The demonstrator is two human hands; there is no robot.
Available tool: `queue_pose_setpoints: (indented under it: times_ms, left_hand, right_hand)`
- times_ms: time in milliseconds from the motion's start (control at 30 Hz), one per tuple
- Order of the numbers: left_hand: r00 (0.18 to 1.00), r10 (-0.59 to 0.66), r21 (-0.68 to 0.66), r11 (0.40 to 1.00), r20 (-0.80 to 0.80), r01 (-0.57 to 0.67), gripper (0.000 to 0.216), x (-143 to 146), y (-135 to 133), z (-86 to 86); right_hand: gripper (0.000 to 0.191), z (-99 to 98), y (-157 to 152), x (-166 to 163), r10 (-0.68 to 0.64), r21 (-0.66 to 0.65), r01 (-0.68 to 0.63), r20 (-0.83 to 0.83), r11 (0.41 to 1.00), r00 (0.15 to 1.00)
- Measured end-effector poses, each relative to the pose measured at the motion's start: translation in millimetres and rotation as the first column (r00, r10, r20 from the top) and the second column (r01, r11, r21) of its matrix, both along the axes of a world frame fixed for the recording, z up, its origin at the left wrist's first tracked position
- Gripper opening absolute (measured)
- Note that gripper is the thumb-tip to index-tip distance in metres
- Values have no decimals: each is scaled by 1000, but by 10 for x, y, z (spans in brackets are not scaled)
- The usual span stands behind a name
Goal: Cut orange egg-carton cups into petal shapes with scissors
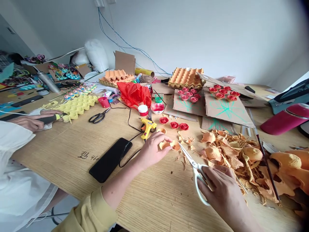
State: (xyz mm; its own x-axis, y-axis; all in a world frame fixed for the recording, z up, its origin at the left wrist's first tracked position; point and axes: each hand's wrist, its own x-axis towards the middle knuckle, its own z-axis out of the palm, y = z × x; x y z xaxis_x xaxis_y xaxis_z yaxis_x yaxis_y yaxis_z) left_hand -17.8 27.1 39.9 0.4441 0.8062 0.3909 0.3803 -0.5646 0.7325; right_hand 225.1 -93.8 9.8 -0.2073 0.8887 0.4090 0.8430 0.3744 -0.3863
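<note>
My left hand [152,149] pinches a small orange egg-carton cup [176,147] between thumb and fingertips. In my right hand [224,188] is a pair of white-handled scissors [193,163], its blade tips at the right edge of that cup. Whether the blades touch it, I cannot tell. Another orange cup [161,130] lies just beyond my left fingers. Orange scraps [189,141] are scattered behind the blades, and a big heap of cut egg-carton pieces [231,154] spreads to the right. Several red paper roses [174,125] sit behind the cups.
A yellow glue gun [146,127] with its cable and a black phone [109,159] lie left of my hand. A brush [266,167] crosses the heap; a magenta bottle [286,119] lies beyond. At left, a co-worker's hand [32,122] holds a tool by a yellow egg tray [79,105].
</note>
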Motion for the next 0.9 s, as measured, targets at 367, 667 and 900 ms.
queue_pose_setpoints:
  times_ms: [367,667,900]
  left_hand:
    - [758,-51,-616,550,650,565,35,332,-286,-179]
    - [924,-373,23,926,-86,376,18,381,-434,-269]
    - [908,116,136,989,-403,-65,34,-154,-37,-7]
  right_hand:
    - [45,47,-86,-88,-84,-565,-466,-692,681,717]
    - [43,-26,-110,57,-240,-458,-237,-761,857,603]
    - [40,-43,-86,17,-235,-458,-213,-738,863,633]
